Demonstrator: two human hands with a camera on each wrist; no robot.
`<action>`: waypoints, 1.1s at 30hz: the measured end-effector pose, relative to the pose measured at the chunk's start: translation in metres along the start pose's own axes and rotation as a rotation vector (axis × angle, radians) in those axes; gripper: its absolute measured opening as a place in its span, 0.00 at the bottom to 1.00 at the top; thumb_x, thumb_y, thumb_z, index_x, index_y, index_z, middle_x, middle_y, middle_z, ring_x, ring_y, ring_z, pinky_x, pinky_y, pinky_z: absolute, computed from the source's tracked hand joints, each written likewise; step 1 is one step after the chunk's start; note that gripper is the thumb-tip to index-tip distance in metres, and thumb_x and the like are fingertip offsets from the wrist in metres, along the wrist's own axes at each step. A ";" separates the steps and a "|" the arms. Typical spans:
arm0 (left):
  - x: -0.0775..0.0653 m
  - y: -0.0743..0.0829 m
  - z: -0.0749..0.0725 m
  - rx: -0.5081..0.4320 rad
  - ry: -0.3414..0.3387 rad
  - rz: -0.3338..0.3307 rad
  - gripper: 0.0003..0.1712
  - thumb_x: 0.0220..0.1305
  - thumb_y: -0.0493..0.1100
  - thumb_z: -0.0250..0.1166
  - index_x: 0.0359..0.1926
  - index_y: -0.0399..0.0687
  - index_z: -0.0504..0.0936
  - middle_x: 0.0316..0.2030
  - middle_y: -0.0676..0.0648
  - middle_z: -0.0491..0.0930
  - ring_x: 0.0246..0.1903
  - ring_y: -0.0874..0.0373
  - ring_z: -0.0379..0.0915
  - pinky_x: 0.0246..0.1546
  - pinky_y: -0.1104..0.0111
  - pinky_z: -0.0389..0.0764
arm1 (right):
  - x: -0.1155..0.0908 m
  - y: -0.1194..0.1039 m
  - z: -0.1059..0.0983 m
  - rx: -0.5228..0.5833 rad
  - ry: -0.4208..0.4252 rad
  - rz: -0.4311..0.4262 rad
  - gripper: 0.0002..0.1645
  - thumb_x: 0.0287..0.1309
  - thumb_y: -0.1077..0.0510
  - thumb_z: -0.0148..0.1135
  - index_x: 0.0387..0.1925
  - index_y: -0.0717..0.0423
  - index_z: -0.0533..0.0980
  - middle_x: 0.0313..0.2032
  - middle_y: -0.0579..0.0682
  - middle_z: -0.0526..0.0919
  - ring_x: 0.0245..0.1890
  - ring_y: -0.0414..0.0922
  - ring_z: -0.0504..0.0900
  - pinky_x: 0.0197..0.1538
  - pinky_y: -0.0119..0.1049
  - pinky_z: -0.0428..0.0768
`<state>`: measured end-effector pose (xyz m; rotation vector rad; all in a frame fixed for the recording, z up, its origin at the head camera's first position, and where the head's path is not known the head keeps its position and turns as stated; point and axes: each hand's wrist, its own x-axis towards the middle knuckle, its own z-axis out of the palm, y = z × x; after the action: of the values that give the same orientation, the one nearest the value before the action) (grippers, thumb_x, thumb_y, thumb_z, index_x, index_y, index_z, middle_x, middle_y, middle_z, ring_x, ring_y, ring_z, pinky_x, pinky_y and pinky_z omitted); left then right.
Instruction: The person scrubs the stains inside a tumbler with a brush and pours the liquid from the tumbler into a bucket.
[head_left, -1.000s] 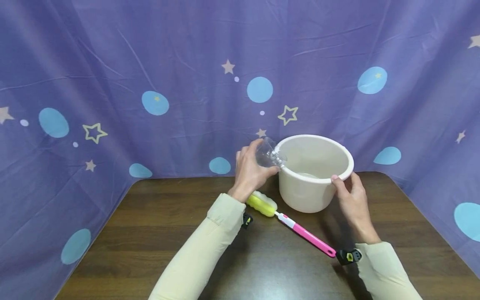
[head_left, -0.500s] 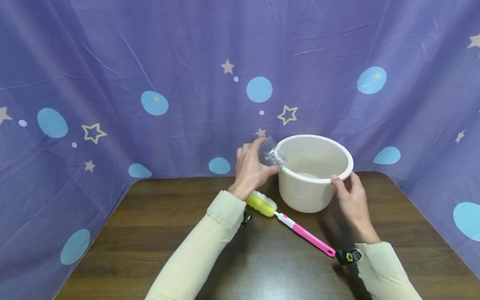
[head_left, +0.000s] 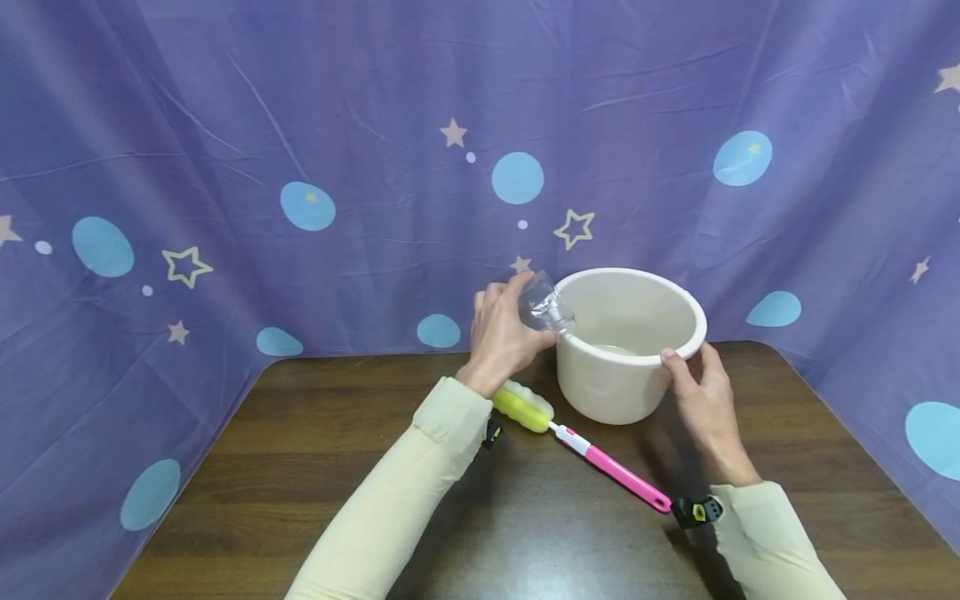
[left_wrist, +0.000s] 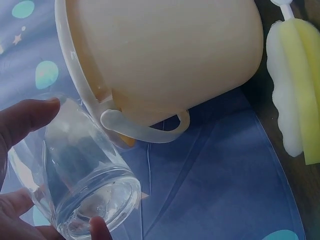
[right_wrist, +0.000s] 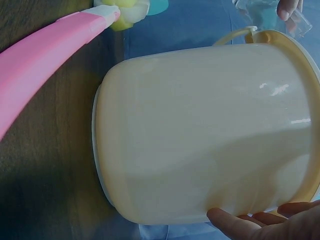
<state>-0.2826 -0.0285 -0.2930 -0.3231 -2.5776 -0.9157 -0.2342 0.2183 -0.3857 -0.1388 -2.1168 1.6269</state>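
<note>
My left hand (head_left: 504, 337) grips a clear drinking glass (head_left: 543, 307) at the left rim of a white bucket (head_left: 611, 392). The glass is tilted, its mouth toward the bucket's opening and its base raised. In the left wrist view, fingers and thumb wrap round the glass (left_wrist: 80, 155), beside the bucket's handle (left_wrist: 150, 131). My right hand (head_left: 708, 408) holds the bucket's right front rim, thumb on the rim and the other fingers against the outer wall. From the right wrist, those fingers (right_wrist: 240, 225) show along the bucket's side. The bucket stands upright.
A sponge brush lies in front of the bucket on the brown wooden table (head_left: 322, 467), with a yellow and white sponge head (head_left: 525, 407) and a pink handle (head_left: 626, 477). Its handle end is near my right wrist. A purple patterned curtain (head_left: 390, 167) hangs close behind.
The glass has tipped a little further, and its base has shifted slightly up and to the right. My right hand and the bucket have stayed in place.
</note>
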 end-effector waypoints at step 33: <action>0.004 0.005 -0.004 0.053 -0.016 0.036 0.52 0.35 0.51 0.81 0.66 0.61 0.68 0.53 0.46 0.72 0.50 0.52 0.62 0.47 0.63 0.69 | -0.001 0.000 0.000 -0.018 0.001 -0.006 0.36 0.65 0.45 0.54 0.68 0.58 0.60 0.56 0.55 0.72 0.51 0.40 0.72 0.45 0.21 0.75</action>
<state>-0.2830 -0.0271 -0.2856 -0.3623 -2.5963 -0.8340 -0.2335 0.2184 -0.3854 -0.1391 -2.1293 1.6041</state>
